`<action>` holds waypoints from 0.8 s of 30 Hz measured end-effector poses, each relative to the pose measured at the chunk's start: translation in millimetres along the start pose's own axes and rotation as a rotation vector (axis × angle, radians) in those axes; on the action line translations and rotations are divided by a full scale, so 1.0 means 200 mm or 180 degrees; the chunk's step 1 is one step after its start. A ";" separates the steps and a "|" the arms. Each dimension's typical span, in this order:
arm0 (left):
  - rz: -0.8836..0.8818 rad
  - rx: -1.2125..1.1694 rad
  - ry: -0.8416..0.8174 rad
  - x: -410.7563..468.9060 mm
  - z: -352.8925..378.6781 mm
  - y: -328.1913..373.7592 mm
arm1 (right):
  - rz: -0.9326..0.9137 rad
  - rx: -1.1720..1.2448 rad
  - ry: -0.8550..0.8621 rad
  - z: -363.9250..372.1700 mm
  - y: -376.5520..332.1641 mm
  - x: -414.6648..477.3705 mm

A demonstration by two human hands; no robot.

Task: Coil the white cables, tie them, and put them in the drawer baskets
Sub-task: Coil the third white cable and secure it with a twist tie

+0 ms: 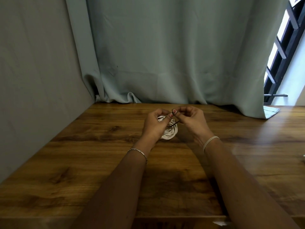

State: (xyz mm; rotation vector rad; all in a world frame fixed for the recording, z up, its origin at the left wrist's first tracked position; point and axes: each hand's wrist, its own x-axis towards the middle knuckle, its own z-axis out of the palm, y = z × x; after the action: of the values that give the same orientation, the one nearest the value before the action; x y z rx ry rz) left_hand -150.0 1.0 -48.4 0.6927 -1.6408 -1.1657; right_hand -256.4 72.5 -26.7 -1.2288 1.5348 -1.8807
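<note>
Holding the white cable coil (169,134) from its own side, the left hand (154,125) had its fingers curled round the bundle and its thumb lifted toward the other hand. Most of the coil showed just to the right of that palm and a little below it, lying roughly flat above the wooden table (92,162). Whether it touched the wood could not be told.

The right hand (190,120) was partly closed, thumb and forefinger pinching a thin dark band (173,124). The band ran from those fingertips down and leftward, crossing the coil's upper edge beside the left thumb. The thumbs of the two hands nearly met above the bundle.

By my reading, the tying step was under way. The coil lay between the hands, down and left of the right fingertips and nearer the left palm. The band's loop likely needed to be drawn across the coil's width, toward the left hand, to cinch it. No drawer basket was visible.
</note>
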 end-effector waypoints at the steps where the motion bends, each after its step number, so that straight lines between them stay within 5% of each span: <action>1: 0.0015 0.0025 -0.0016 0.00 0.00 0.00 | -0.0026 -0.0075 -0.0029 0.00 0.00 0.00; 6: -0.0039 0.0095 -0.0105 0.00 -0.01 0.00 | -0.0056 -0.0275 -0.0133 -0.01 0.01 0.01; 14: -0.0336 -0.0258 -0.0394 -0.02 0.01 0.03 | -0.0520 -0.1037 0.0458 -0.01 0.03 0.04; 24: -0.0643 -0.0112 -0.0489 -0.04 -0.01 0.02 | -0.0848 -0.0888 0.0313 -0.01 0.03 0.03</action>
State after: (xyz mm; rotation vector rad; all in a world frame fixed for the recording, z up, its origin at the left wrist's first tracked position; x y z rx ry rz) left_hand -145.4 8.4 -47.0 0.7766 -1.7023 -1.4192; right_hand -263.0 67.9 -29.3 -1.5501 1.8105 -1.9623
